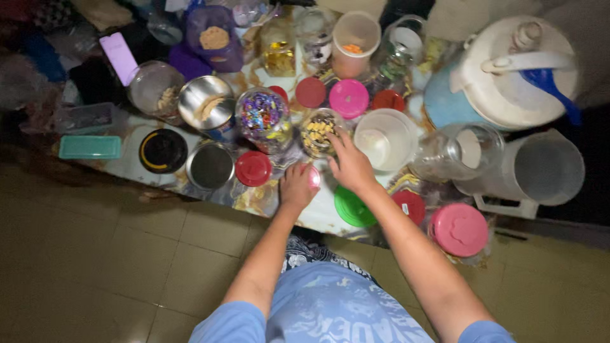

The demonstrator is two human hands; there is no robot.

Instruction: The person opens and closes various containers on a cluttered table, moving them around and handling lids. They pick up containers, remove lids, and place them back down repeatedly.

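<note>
**Low table of jars and lids, two hands at the near edge**

Left hand [297, 185]: rests on a small pink round lid [313, 178] lying flat on the table near its front edge; fingers curled over it, most of the lid covered, only its right rim showing. Blur hides whether the lid is gripped or merely pressed

Right hand [351, 165]: fingers spread narrow, tips touching the rim of a clear open-topped jar of yellow and dark pieces [318, 133]; the jar stands upright just beyond the pink lid. Whether the fingers clasp the jar cannot be told

Items around the hands, all on the marbled tabletop [254, 198]:
- clear jar of bright wrapped sweets [262, 114], upright, just left of the touched jar
- flat red round lid [253, 168], left of the left hand, near it
- green round lid [353, 208], under the right forearm, at the table edge
- white translucent plastic tub [384, 138], open, just right of the right hand
- magenta round lid [349, 98], beyond the touched jar
- steel round tin [210, 166], open, left of the red lid
- pink ridged lid on a jar [459, 229], far right, near the front edge
- clear glass jar lying tilted [457, 151], right of the white tub
- large white and blue water cooler [502, 70], back right corner
</note>
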